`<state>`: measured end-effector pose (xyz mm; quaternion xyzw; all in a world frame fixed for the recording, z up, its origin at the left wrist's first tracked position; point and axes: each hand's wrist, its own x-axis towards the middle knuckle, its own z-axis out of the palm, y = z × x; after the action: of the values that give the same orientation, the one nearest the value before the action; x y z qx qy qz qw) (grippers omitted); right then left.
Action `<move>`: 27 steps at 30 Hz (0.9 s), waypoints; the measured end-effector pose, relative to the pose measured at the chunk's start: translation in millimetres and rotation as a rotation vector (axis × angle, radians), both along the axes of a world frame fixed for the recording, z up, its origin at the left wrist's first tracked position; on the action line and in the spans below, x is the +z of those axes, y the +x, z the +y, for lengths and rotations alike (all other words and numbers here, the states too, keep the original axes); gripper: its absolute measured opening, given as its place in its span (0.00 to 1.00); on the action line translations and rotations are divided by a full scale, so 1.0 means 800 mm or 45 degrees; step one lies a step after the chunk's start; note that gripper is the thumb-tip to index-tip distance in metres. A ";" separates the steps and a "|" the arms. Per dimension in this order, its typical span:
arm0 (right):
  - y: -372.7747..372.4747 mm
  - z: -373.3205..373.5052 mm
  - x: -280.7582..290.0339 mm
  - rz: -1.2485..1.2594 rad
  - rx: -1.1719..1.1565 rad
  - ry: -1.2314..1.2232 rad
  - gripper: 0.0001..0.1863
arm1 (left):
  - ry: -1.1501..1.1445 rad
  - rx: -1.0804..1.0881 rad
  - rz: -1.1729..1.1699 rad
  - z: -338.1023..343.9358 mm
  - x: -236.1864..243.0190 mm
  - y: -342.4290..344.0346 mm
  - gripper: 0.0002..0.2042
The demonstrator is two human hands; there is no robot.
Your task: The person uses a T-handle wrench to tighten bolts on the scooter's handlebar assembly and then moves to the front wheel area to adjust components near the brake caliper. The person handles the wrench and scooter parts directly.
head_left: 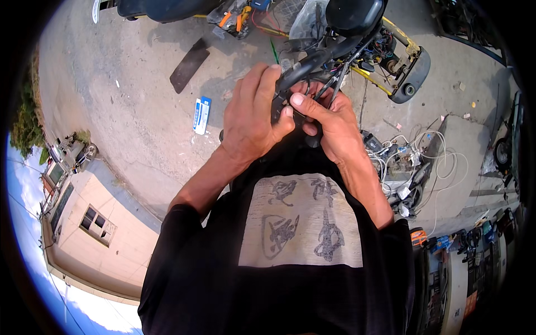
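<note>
The black handlebar of a partly stripped vehicle stands in front of me, with thin black cables running down beside it. My left hand is at the handlebar's left side. Its fingers stretch upward and its thumb stands apart, pointing toward my right thumb. On the other side, my right hand is closed around the black cables, its thumb laid over and its fingers curled beneath. The fingers partly hide what lies between the two hands, and the exact part under my right thumb cannot be made out.
Bare wiring and a yellow frame lie beyond my right hand. A blue-and-white box and a dark flat board rest on the ground leftward. Orange-handled tools lie ahead; tangled white cable is at right.
</note>
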<state>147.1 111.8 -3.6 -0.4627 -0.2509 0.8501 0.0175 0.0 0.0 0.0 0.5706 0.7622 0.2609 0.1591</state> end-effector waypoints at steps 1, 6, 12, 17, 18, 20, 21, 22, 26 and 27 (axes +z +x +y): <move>-0.001 -0.002 0.000 -0.005 -0.015 -0.020 0.11 | 0.034 0.003 0.012 0.000 -0.003 0.000 0.32; -0.004 0.006 0.002 -0.069 0.003 0.019 0.08 | 0.114 0.032 0.005 0.007 -0.011 0.005 0.33; -0.009 0.002 0.007 -0.076 0.005 0.100 0.11 | 0.036 0.005 -0.134 0.003 0.008 -0.003 0.34; -0.011 -0.002 0.005 -0.121 -0.011 0.071 0.16 | -0.137 0.030 -0.660 -0.002 0.031 -0.025 0.29; -0.009 -0.004 0.003 -0.112 -0.016 0.072 0.16 | -0.200 0.076 -0.811 -0.003 0.036 -0.030 0.28; -0.007 -0.005 -0.001 -0.094 -0.027 0.074 0.17 | -0.363 0.249 -1.208 -0.001 0.048 -0.037 0.27; -0.007 -0.006 -0.001 -0.091 -0.026 0.075 0.17 | -0.339 0.269 -1.298 -0.002 0.046 -0.039 0.27; -0.007 -0.006 -0.001 -0.089 -0.026 0.075 0.18 | -0.316 0.290 -1.388 -0.001 0.042 -0.042 0.27; -0.003 -0.003 -0.003 -0.065 0.014 0.008 0.14 | -0.382 0.316 -1.617 0.007 0.039 -0.056 0.27; -0.003 -0.003 -0.004 -0.053 0.002 0.005 0.14 | -0.419 0.320 -1.637 0.009 0.040 -0.060 0.27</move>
<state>144.8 109.3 -6.8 -0.4801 -0.2531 0.8398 0.0124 -47.8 7.2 31.7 0.1772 0.6062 0.4457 0.6344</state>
